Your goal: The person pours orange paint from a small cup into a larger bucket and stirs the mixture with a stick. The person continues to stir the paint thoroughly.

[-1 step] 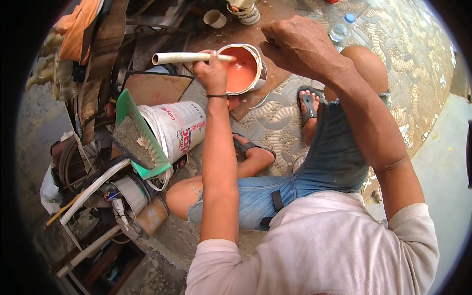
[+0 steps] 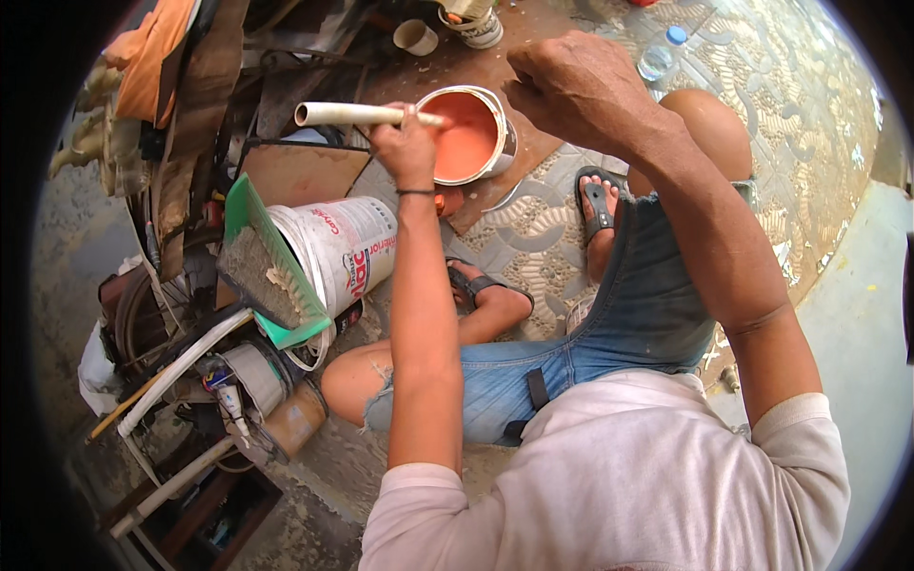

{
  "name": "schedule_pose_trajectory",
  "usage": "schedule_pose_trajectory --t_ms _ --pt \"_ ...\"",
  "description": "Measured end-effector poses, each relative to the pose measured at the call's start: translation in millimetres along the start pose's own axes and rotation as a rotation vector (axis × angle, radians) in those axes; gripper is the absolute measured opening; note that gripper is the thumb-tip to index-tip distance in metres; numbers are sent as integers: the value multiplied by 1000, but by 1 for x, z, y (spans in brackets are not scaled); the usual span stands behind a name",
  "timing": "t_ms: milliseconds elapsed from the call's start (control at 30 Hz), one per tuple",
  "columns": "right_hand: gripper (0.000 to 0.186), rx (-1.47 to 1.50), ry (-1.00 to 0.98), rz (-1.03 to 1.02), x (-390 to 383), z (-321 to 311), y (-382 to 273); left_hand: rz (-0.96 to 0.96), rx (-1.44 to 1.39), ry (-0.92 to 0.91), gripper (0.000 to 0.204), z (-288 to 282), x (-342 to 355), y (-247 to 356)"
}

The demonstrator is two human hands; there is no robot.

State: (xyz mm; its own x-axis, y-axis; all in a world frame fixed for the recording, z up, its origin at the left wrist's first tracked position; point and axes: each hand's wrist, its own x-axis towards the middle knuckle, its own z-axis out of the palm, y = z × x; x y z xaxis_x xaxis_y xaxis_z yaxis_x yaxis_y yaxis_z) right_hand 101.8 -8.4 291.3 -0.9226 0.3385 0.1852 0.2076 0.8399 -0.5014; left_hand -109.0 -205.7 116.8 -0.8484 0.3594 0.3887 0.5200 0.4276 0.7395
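A white plastic pipe [image 2: 347, 113] slants across the rim of a paint bucket [image 2: 508, 152], its far end in orange paint [image 2: 466, 143]. My left hand [image 2: 405, 152] is closed round the pipe near the bucket's left rim. The pipe's hollow near end points left. My right hand [image 2: 576, 90] is bent inward just right of the bucket's mouth, fingers curled. The back of that hand hides whatever they may hold.
Left of my legs, a big white bucket [image 2: 357, 238] carries a green dustpan [image 2: 249, 214]. Several boards, pipes and cans are heaped along the left. A small cup [image 2: 416, 37] and a paint-stained pot [image 2: 483, 29] stand beyond; a water bottle [image 2: 657, 59] is at far right.
My left hand and the pipe have shifted slightly left, and the pipe's end reaches less far across the paint. My right hand has barely moved.
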Motion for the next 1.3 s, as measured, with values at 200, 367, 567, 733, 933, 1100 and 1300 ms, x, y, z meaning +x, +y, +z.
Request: schedule_pose_trajectory --t_ms 200,367,567,733,933,1100,1300 --pt "23 -7 16 2 4 -2 7 -336 -288 -202 10 -18 -9 19" --pt "24 -7 23 2 6 1 1 -239 -383 -56 7 15 -2 25" --pt "23 -26 17 15 2 0 16 -115 62 -110 8 -20 2 27" --pt "23 -5 33 -31 4 1 10 -174 -192 -233 12 -3 8 22" --pt "23 -17 33 -18 5 2 8 -245 -414 -10 9 26 22 21" --pt "23 -50 35 -5 3 0 18 -19 94 -101 9 -10 6 27" --pt "23 -15 29 -26 7 3 7 -259 -304 -243 9 15 3 32"
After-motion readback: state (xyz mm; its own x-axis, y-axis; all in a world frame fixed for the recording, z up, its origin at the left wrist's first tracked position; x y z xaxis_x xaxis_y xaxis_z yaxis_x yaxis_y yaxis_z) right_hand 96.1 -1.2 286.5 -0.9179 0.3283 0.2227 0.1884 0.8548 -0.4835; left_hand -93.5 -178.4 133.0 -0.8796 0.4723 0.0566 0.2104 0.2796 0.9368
